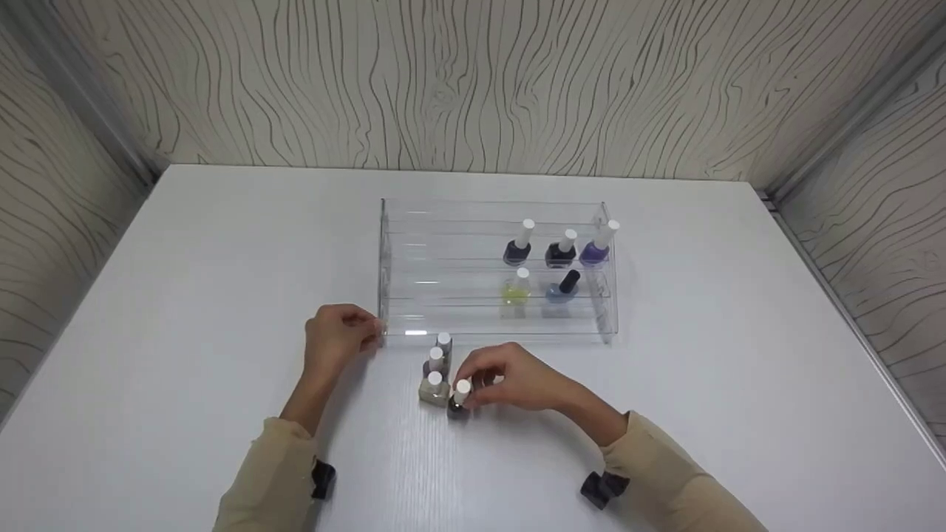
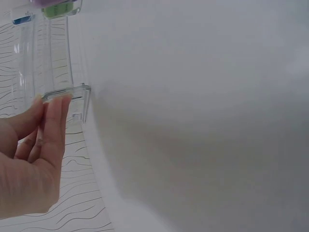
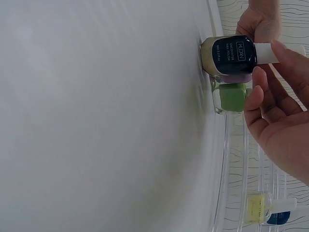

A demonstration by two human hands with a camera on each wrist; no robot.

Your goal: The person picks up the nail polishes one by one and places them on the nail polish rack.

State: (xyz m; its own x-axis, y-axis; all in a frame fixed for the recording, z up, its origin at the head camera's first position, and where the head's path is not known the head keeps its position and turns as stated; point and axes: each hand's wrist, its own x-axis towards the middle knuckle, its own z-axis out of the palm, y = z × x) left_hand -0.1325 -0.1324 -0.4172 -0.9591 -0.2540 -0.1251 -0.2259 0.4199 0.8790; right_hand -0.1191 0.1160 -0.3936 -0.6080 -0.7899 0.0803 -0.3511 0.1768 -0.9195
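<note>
My right hand (image 1: 521, 380) pinches the white cap (image 1: 463, 389) of a dark nail polish bottle (image 1: 457, 411), upright low over the white table. In the right wrist view the bottle's label (image 3: 235, 54) is dark with pale print. Left of it a short row of three white-capped nail polish bottles (image 1: 433, 393) runs toward a clear stepped rack (image 1: 383, 258); a green one (image 3: 232, 98) shows in the right wrist view. At the rack's front left corner, my left hand (image 1: 340, 336) pinches the side panel (image 2: 65, 91) between thumb and fingertips.
On the rack's right half stand several bottles: two dark ones (image 1: 516, 253), a purple one (image 1: 593, 254), a yellow one (image 1: 516, 294) and a light blue one (image 1: 561, 293) with a black cap. Wood-patterned panels (image 1: 443, 89) wall the white table (image 1: 222, 244) at back and sides.
</note>
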